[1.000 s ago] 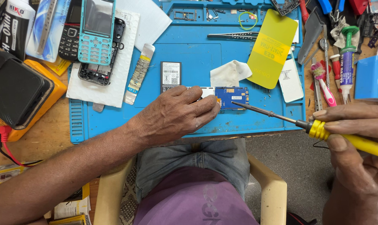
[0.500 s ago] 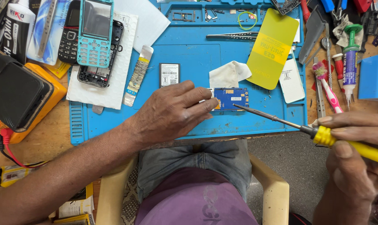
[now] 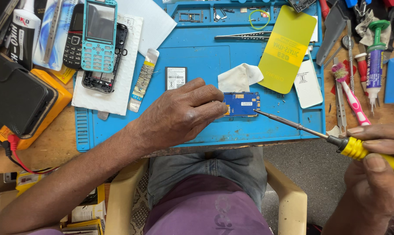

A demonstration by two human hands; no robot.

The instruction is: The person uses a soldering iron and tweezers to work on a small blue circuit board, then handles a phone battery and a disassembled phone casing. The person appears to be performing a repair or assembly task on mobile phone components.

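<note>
Blue circuit board (image 3: 242,104): flat on blue mat (image 3: 197,56), near its front edge, pinned at its left end by left hand (image 3: 179,114) fingertips. Right hand (image 3: 375,174), partly cut off by the frame, grip closed around yellow-handled screwdriver (image 3: 332,140); tip touches the board's right edge. White cloth (image 3: 239,77) just behind.

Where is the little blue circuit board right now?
In the head view, the blue circuit board lies mid-mat, pinned by the left hand, just below the white cloth.
</note>
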